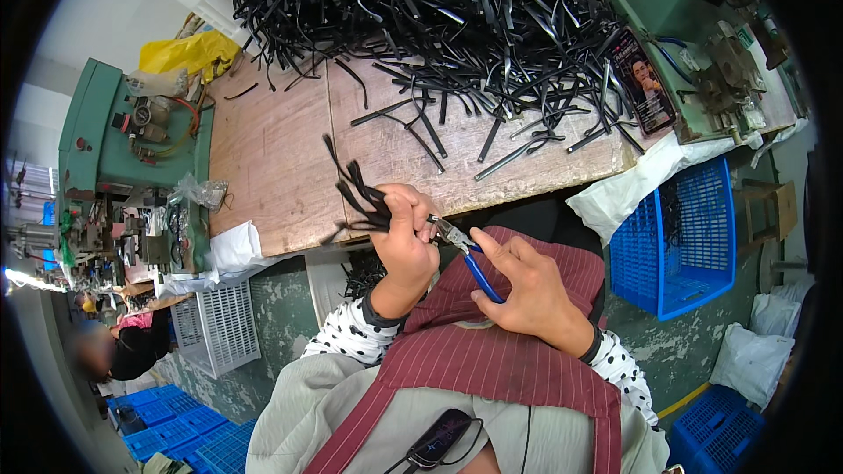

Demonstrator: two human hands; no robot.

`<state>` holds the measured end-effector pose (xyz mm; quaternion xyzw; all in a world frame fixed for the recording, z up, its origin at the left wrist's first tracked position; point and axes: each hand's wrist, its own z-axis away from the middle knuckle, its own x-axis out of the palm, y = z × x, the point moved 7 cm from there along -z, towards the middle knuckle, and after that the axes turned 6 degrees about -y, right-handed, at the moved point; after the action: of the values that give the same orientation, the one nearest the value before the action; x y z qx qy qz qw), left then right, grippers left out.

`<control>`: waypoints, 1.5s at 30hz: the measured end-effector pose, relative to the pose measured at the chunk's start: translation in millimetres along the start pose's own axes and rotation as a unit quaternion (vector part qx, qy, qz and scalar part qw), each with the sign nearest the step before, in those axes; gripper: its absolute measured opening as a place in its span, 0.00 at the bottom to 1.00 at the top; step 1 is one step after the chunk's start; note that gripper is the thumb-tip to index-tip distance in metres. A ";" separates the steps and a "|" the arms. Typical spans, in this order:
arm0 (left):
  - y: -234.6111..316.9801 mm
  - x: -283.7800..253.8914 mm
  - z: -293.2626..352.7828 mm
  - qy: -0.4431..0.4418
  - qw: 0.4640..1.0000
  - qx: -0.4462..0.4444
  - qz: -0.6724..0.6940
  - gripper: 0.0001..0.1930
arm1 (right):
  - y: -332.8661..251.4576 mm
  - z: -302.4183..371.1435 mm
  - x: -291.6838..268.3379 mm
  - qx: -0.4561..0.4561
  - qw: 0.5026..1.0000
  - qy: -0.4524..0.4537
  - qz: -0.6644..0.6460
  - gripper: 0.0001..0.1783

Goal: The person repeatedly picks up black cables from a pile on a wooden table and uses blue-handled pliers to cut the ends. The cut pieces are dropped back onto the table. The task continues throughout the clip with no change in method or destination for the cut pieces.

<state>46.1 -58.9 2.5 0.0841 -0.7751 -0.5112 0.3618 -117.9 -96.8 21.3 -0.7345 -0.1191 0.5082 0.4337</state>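
Note:
My left hand point(406, 241) is closed round a bunch of slim black glasses temples point(358, 195), their far ends fanning out over the table's front edge. In my right hand point(534, 288) are cutting pliers point(486, 279) with blue handles. The pliers' metal jaws meet the near end of the bunch, just by my left fingertips; whether they bite on a temple is too small to tell. A big heap of black temples point(421, 9) covers the far part of the wooden table point(272, 140), and several loose ones lie closer to me.
Green machines point(97, 132) stand at the left and a green machine point(694, 61) at the right. A phone point(644, 79) leans by the right machine. Below are a blue crate point(680, 246) on the right and a white crate point(219, 325) on the left. Another person point(136, 342) is at far left.

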 end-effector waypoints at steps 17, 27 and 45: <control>-12.1 -17.0 -9.5 0.036 0.985 -0.086 -0.147 0.11 | 21.0 5.9 14.6 0.088 0.988 -0.059 -0.110 0.43; -36.7 -60.1 -105.9 -0.055 0.668 -0.108 -0.734 0.18 | 19.1 9.0 10.7 0.093 0.990 -0.052 -0.092 0.44; -16.9 -35.5 -30.8 -0.085 0.965 -0.245 0.028 0.14 | -4.5 -0.5 -3.9 -0.024 0.998 0.033 0.054 0.45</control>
<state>87.8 -71.5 -22.1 -0.0730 -0.6565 -0.6800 0.3182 -118.0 -96.7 27.2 -0.7668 -0.0768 0.5031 0.3911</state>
